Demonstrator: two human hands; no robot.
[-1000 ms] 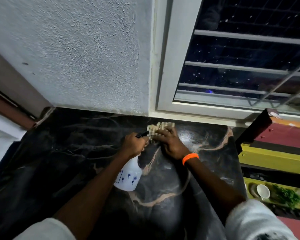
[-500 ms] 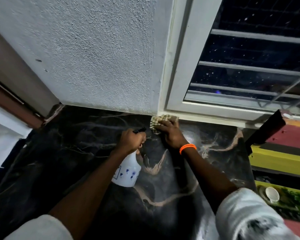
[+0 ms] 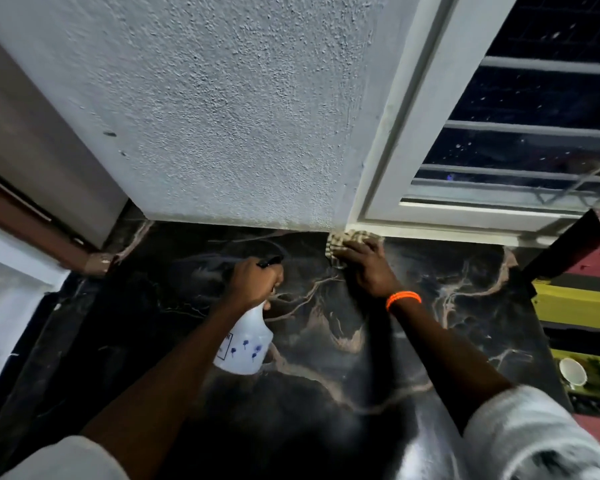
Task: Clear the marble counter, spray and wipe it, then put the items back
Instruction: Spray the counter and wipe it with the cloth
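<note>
The black marble counter with pale brown veins fills the lower part of the view. My left hand grips the black trigger head of a white spray bottle with small blue flowers, held above the counter's middle. My right hand, with an orange band at the wrist, presses a beige checked cloth flat on the counter at its back edge, right below the window frame corner. Most of the cloth is hidden under my fingers.
A rough white wall and a white window frame rise behind the counter. To the right stands a dark-edged red and yellow shelf with a white cup and greenery lower down. A brown ledge lies at the left.
My right hand has pushed the cloth away from me, up to the back edge under the window frame. My left hand with the bottle has drifted apart from it.
</note>
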